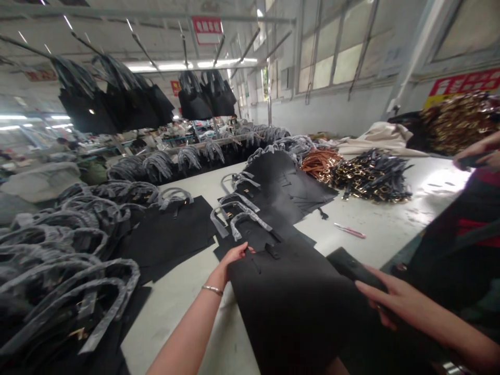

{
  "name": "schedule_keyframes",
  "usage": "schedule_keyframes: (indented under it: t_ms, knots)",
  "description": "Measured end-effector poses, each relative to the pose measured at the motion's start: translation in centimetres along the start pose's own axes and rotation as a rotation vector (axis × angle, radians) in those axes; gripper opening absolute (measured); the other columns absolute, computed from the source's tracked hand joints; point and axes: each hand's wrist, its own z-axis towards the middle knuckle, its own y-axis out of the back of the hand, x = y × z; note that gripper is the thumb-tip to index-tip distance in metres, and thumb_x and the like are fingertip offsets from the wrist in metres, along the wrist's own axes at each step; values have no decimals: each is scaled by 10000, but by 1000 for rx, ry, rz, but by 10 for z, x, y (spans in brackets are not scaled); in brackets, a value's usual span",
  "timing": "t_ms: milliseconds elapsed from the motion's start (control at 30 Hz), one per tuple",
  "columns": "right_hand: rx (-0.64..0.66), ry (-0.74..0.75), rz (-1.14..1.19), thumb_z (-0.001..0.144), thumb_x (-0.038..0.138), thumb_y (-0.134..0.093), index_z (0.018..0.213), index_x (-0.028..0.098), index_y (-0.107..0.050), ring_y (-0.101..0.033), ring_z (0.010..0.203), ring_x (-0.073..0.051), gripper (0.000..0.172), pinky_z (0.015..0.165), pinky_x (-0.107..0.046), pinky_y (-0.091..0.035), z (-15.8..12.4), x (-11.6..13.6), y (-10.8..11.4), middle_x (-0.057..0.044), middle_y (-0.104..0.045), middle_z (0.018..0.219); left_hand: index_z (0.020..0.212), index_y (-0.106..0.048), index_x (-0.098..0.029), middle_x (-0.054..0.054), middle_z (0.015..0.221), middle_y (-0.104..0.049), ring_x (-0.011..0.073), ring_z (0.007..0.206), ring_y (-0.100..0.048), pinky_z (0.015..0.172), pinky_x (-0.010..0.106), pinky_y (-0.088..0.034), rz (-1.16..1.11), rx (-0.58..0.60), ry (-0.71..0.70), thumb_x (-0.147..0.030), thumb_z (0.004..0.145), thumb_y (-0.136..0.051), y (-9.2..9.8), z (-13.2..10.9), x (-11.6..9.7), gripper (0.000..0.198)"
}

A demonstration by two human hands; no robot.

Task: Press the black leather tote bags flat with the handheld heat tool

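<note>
My left hand (236, 255), with a bangle at the wrist, pinches the top left corner of a large black panel (289, 291). This panel has a small tab (272, 251) near its upper edge and reaches down to the bottom of the view. To the right, my right hand (385, 299) is closed around a dark flat piece (347, 264) with a small round stud; its far end is hidden. Just beyond my left hand lie black bag panels with plastic-wrapped handles (250, 216). A patch of skin (338, 367) shows at the bottom edge, whose it is I cannot tell.
Wrapped-handle bag pieces (70, 245) crowd the left; more black panels (289, 179) lie ahead. Black straps with gold buckles (373, 177), brown straps (318, 164) and a red-handled tool (350, 230) lie right. Another person's hand (478, 151) is at the right edge. Black bags (117, 101) hang overhead.
</note>
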Motion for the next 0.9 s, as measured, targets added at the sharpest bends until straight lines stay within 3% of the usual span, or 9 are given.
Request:
schedule_keyframes:
  t_ms: [100, 200, 233, 267, 333, 433, 500, 733, 900]
  knots:
    - [152, -16, -11, 800, 586, -578, 1346, 227, -343, -613, 423, -145, 695, 345, -201, -463, 14, 10, -22, 50, -547, 637, 759, -578, -151, 105, 860, -658, 241, 882, -643, 828, 367, -499, 99, -162, -66, -245, 816, -588, 22, 1, -17, 110]
    - [242, -32, -24, 818, 568, -581, 1243, 221, -434, -601, 407, -122, 568, 333, -177, -446, 30, 21, -38, 59, -528, 631, 882, -607, -185, 90, 1029, -642, 232, 1099, -567, 946, 350, -448, 291, -278, -289, -230, 831, -555, 6, -14, -2, 85]
    - [266, -38, -28, 821, 566, -583, 1205, 217, -456, -592, 396, -114, 535, 327, -170, -437, 36, 23, -41, 60, -527, 627, 941, -619, -192, 93, 1087, -632, 231, 1131, -550, 977, 361, -434, 448, -280, -427, -238, 842, -539, -7, -23, 12, 135]
    - [290, -47, -30, 822, 566, -584, 1175, 215, -468, -584, 386, -107, 511, 321, -165, -430, 42, 25, -44, 61, -529, 624, 1000, -625, -196, 101, 1135, -622, 236, 1136, -549, 996, 385, -428, 656, -206, -567, -255, 853, -524, -21, -32, 29, 188]
    - [342, -67, -29, 826, 565, -584, 1136, 213, -474, -571, 368, -98, 482, 311, -158, -422, 52, 27, -48, 61, -539, 623, 1169, -591, -210, 107, 1324, -538, 255, 1239, -482, 1069, 420, -376, 950, -20, -684, -307, 850, -552, -48, -49, 65, 335]
    - [402, -116, -34, 834, 569, -575, 1064, 204, -480, -555, 350, -91, 441, 299, -156, -416, 66, 29, -49, 56, -552, 616, 1328, -489, -228, 87, 1477, -391, 275, 1383, -303, 1149, 488, -249, 1204, 60, -735, -341, 877, -523, -72, -66, 105, 467]
    - [413, -143, -41, 835, 578, -569, 1019, 199, -481, -543, 343, -89, 431, 293, -158, -414, 73, 33, -49, 56, -551, 604, 1369, -447, -227, 78, 1503, -352, 260, 1410, -247, 1166, 487, -214, 1268, 62, -749, -355, 916, -457, -76, -69, 114, 471]
    - [393, -134, -7, 848, 594, -544, 1017, 201, -475, -555, 368, -92, 432, 313, -158, -424, 93, 53, -57, 41, -572, 612, 1379, -442, -210, 93, 1504, -352, 276, 1406, -255, 1161, 491, -233, 1300, 49, -771, -374, 926, -436, -72, -64, 109, 482]
    - [387, -138, -50, 847, 591, -546, 1001, 194, -484, -552, 357, -96, 431, 305, -157, -413, 85, 46, -55, 50, -558, 582, 1368, -456, -227, 86, 1500, -360, 259, 1402, -266, 1160, 468, -241, 1284, 73, -795, -382, 925, -442, -71, -67, 109, 470]
